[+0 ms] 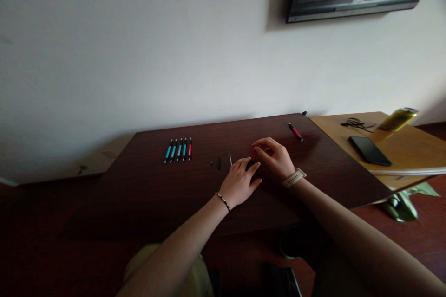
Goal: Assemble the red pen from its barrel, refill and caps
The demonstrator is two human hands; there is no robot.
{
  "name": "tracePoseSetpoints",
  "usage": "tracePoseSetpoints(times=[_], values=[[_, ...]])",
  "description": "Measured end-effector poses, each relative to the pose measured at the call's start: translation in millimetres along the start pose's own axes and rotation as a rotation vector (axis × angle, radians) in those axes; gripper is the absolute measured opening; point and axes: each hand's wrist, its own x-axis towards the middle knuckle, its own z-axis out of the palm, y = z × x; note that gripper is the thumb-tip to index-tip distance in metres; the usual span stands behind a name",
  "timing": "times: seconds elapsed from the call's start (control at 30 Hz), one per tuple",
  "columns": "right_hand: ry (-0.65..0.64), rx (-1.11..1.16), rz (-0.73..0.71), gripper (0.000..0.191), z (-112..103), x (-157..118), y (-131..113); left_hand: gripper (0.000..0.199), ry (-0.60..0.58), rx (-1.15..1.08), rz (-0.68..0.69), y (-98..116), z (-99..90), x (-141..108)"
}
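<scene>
Over the middle of the dark table, my right hand pinches a red pen barrel between thumb and fingertips. My left hand lies low on the table just left of it, palm down, with its thumb stretched out to the side. Between its fingers shows a black pen part, right under the red barrel; whether the two are joined I cannot tell. Beyond the left hand lie a thin white refill, a black grip piece and a tiny dark piece.
A row of several blue pens ends with a red pen at left. Another red pen lies at the back right. On the lighter side table are a phone, a cable and a yellow can.
</scene>
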Motion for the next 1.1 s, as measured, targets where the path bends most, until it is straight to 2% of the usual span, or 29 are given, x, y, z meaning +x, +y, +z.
tracePoseSetpoints(times=[0.23, 0.6, 0.83, 1.1], values=[[0.005, 0.008, 0.009, 0.024, -1, 0, 0, 0.052, 0.012, 0.005, 0.009, 0, 0.7, 0], [0.107, 0.016, 0.052, 0.033, -3, 1, 2, 0.044, 0.014, 0.021, 0.013, 3, -1.4, -4], [0.198, -0.027, 0.015, 0.029, -6, 1, -5, 0.043, 0.008, 0.014, -0.01, 5, -7.8, -17], [0.234, -0.048, -0.012, 0.026, -10, -2, -15, 0.044, -0.031, 0.0, -0.003, -2, -23.3, -37]])
